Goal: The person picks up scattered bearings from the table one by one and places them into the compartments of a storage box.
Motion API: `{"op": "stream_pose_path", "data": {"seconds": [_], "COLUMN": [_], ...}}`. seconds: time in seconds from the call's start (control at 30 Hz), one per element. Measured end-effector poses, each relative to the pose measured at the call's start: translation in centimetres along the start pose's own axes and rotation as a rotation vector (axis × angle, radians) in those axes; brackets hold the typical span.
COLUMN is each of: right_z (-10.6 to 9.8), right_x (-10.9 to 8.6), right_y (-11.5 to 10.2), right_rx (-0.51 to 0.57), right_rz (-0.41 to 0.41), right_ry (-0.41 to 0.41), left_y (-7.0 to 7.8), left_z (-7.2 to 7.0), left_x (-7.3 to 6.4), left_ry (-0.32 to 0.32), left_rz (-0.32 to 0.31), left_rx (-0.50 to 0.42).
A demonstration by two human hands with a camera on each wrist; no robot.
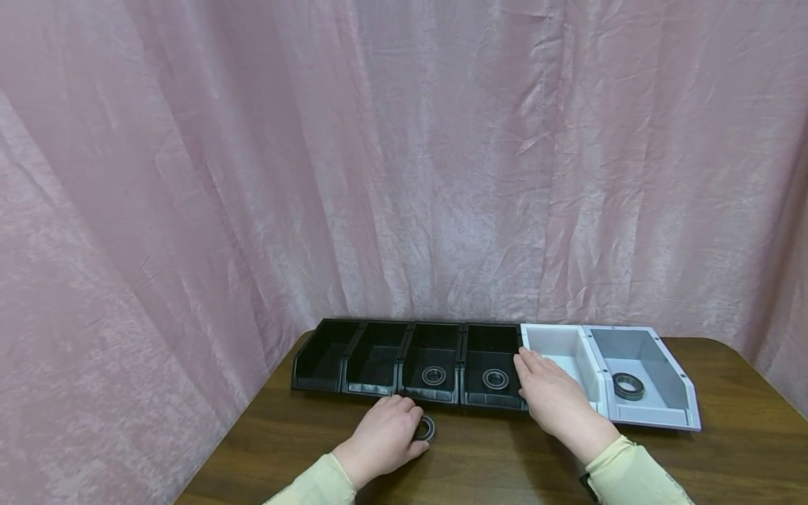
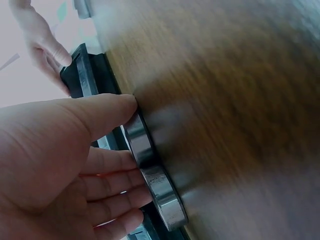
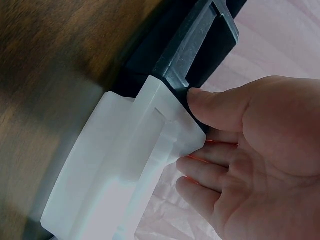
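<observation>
A ball bearing (image 1: pixel 428 428) lies on the table just in front of the black bins, its left part covered by my left hand (image 1: pixel 386 431). In the left wrist view, my thumb is at the upper end of shiny bearing rim (image 2: pixel 141 140), with the other fingers along its far side. The bright metal there is broken by a dark band. My right hand (image 1: pixel 555 391) rests over the join between the rightmost black bin (image 1: pixel 492 338) and the white bin (image 1: pixel 548 332). Its thumb touches the black rim (image 3: pixel 182 75), and its other fingers extend beside the white bin's corner.
Two black bins hold one bearing each: one bearing (image 1: pixel 433 376) and another bearing (image 1: pixel 495 379). The grey bin (image 1: pixel 656 382) at the far right holds a thicker bearing (image 1: pixel 628 386). Two more black bins stand left. Pink curtain (image 1: pixel 404 175) hangs behind the wooden table (image 1: pixel 480 463).
</observation>
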State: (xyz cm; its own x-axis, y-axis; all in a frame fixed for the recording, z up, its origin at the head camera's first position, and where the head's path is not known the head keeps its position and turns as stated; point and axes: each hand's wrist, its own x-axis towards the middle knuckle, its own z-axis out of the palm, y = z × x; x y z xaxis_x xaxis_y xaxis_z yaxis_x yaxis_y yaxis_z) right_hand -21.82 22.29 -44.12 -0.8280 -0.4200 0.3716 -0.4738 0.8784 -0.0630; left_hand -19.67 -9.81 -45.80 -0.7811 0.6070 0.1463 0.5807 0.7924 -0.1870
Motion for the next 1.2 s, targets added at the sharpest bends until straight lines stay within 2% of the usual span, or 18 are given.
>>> {"op": "stream_pose_path", "data": {"seconds": [0.23,0.67,1.2], "right_z": [0.0,0.0,-0.2], "right_x": [0.0,-0.1,0.0], "right_y": [0.1,0.1,0.0], "right_rx": [-0.013,-0.02,-0.006], "right_rz": [-0.002,-0.009,-0.007], "right_ry": [-0.006,0.01,-0.01], "left_y": [0.0,-0.1,0.6], "left_z": [-0.1,0.0,-2.1], "left_x": [0.0,-0.1,-0.6], "left_ry": [-0.014,0.027,0.117], "left_rz": [-0.005,0.035,0.081], "left_rx": [-0.006,0.032,0.04]}}
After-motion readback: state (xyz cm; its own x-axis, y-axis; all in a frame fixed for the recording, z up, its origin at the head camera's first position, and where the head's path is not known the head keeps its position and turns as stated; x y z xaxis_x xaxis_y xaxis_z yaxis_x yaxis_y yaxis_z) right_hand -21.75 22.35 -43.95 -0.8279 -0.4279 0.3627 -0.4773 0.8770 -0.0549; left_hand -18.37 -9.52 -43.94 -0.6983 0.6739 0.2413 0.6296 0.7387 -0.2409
